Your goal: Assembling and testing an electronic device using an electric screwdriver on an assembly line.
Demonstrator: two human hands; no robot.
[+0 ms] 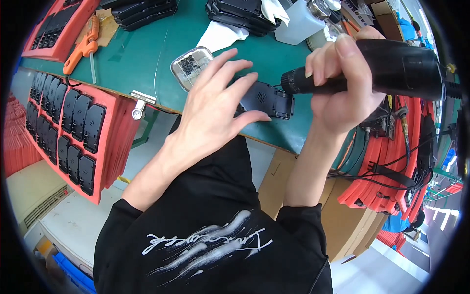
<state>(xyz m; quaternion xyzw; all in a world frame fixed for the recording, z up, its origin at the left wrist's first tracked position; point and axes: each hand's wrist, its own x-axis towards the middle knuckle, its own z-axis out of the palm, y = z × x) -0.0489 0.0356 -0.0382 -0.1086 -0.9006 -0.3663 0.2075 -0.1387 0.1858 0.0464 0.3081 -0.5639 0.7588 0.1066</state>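
My right hand (342, 83) is wrapped round a thick black electric screwdriver (399, 68), held nearly level with its tip pointing left. That tip meets the upper right part of a black plastic housing (267, 100) lying on the green mat. Over the housing's left end is my left hand (210, 108), fingers spread and thumb stretched along the near side; how firmly it touches the housing cannot be made out. Just beyond its fingers stands a clear-lidded or metal-rimmed dish (192, 66) of small dark screws.
Red foam trays of black housings (83, 122) stand at the left below the table edge. An orange glue gun (83, 46) lies at the far left. Stacked black parts (242, 14) and a white bottle (301, 24) are at the back. Cables (391, 171) hang at the right.
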